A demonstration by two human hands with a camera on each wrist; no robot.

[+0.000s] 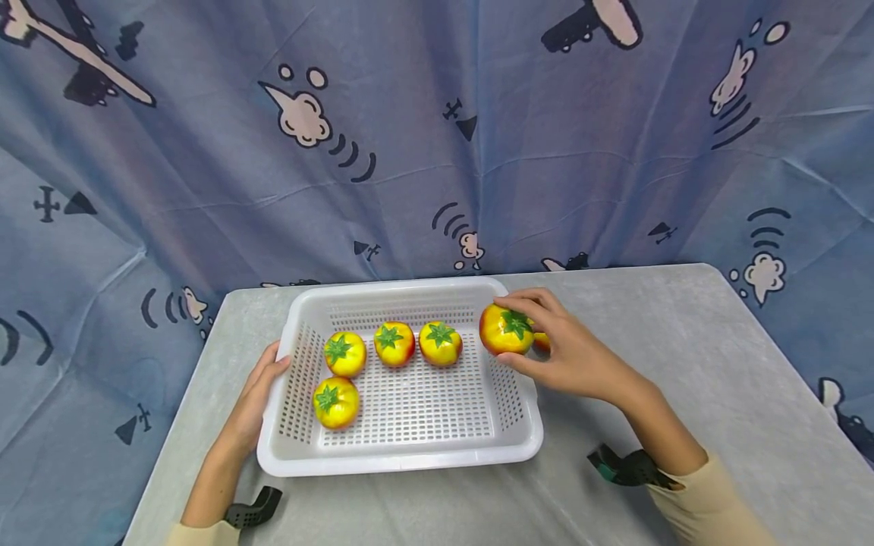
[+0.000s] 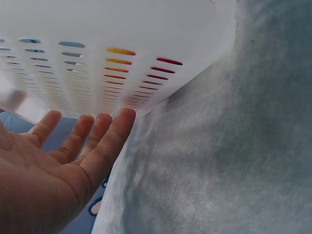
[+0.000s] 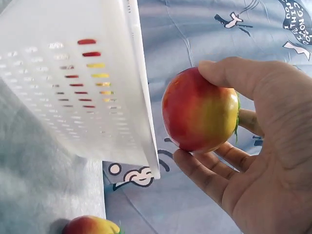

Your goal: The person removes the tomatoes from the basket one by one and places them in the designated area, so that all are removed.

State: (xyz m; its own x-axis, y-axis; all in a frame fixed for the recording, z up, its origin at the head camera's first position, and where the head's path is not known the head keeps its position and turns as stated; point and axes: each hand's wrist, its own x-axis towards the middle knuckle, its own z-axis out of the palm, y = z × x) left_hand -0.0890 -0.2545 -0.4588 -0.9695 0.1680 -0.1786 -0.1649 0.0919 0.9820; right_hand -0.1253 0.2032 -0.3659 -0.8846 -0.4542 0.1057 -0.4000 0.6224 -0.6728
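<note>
My right hand (image 1: 570,345) grips a glossy yellow-and-red tomato (image 1: 497,330) with a green star-shaped leaf top, thumb and fingers around its sides. It is held over the right end of a white perforated plastic basket (image 1: 403,462). In the right wrist view the held tomato (image 3: 195,112) shows beside the basket's outer wall (image 3: 117,63). Several similar tomatoes, one of them a tomato (image 1: 336,403) at the front left, lie inside. My left hand (image 1: 256,398) holds the basket's left rim, with its fingers (image 2: 109,141) against the outer wall in the left wrist view.
Another tomato (image 3: 90,225) lies on the table outside the basket, mostly hidden behind my right hand in the head view. The grey cloth-covered table (image 1: 683,341) extends to the right. A blue patterned curtain (image 1: 410,152) hangs along the table's back edge.
</note>
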